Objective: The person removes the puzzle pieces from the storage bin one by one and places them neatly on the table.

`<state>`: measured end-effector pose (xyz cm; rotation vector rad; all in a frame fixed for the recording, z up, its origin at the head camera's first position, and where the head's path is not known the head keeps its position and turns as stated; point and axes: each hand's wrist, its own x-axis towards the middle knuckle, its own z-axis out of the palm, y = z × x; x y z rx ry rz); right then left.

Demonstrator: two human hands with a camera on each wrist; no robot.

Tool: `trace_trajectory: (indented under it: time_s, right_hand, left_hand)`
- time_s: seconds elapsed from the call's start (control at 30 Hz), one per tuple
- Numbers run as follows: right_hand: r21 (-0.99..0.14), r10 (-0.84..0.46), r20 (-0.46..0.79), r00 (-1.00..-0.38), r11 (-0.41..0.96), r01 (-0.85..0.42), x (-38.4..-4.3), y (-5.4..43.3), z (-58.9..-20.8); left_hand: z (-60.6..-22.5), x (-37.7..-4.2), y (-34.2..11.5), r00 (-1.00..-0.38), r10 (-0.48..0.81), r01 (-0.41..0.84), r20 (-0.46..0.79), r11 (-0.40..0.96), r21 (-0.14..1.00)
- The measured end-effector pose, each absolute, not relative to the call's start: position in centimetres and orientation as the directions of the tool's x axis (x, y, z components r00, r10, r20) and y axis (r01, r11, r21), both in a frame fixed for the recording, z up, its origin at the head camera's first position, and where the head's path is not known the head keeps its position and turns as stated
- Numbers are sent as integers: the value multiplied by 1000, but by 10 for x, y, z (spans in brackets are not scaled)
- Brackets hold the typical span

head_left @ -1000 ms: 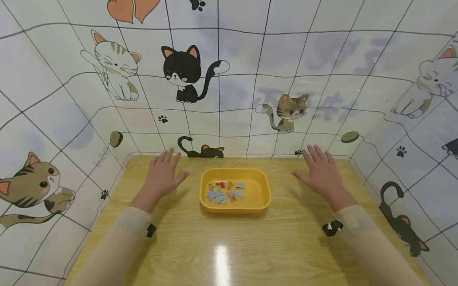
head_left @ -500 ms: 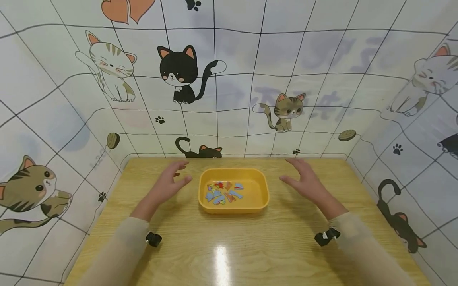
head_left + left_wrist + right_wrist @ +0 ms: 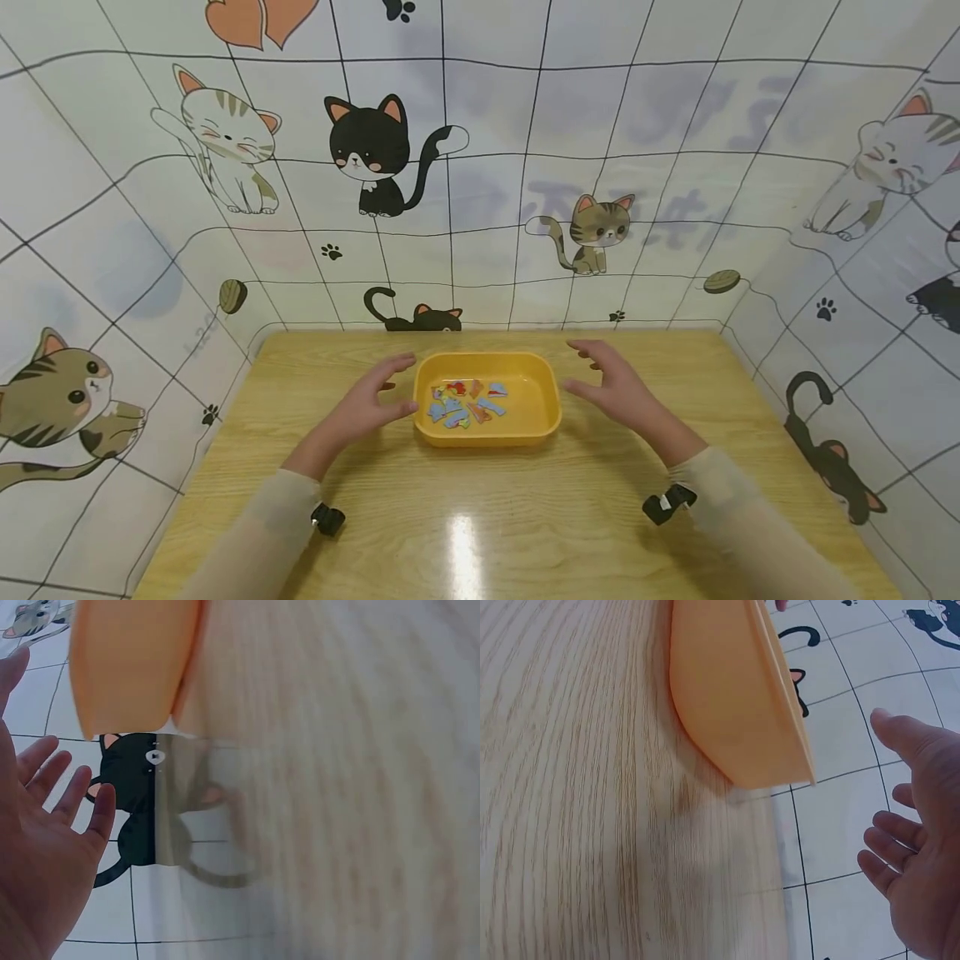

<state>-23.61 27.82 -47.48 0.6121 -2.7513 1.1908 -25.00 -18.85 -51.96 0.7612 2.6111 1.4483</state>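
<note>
A yellow plastic tray (image 3: 525,433) sits on the wooden table, with several small puzzle-like pieces (image 3: 457,408) in blue, red and orange in its left half. My left hand (image 3: 367,404) is at the tray's left side, thumb close to the rim; whether it touches cannot be told. Its fingers are spread and slightly bent in the left wrist view, holding nothing. My right hand (image 3: 615,387) hovers just off the tray's right side, thumb and fingers apart and nothing between them. In the right wrist view a gap shows between that hand (image 3: 922,832) and the tray wall (image 3: 727,697).
The wooden table (image 3: 465,492) ends at the back against a white gridded wall (image 3: 487,192) with cartoon cats. Similar walls stand at left and right. A small black device (image 3: 327,519) is at the left wrist and another black device (image 3: 669,503) at the right.
Both hands have come inward and a little lower, from wide apart to either side of the tray, their spread fingers now bending slightly. The tray and pieces stay put on the table.
</note>
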Motion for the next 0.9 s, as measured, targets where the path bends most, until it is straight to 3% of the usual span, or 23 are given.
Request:
trace_trajectory:
  time_s: [0.27, 0.63, 0.9]
  right_hand:
    - [-665, -354, 206, -912, 633, -396, -239, 263, -474]
    - [-622, -460, 191, -867, 626, -470, -246, 230, -472]
    - [-582, -534, 35, -844, 676, -452, -260, 200, -481]
  left_hand:
    - [-525, -248, -186, -851, 490, 429, 188, 443, 787]
    - [-528, -245, -185, -865, 483, 411, 135, 529, 742]
    - [-527, -245, -186, -871, 476, 401, 121, 545, 737]
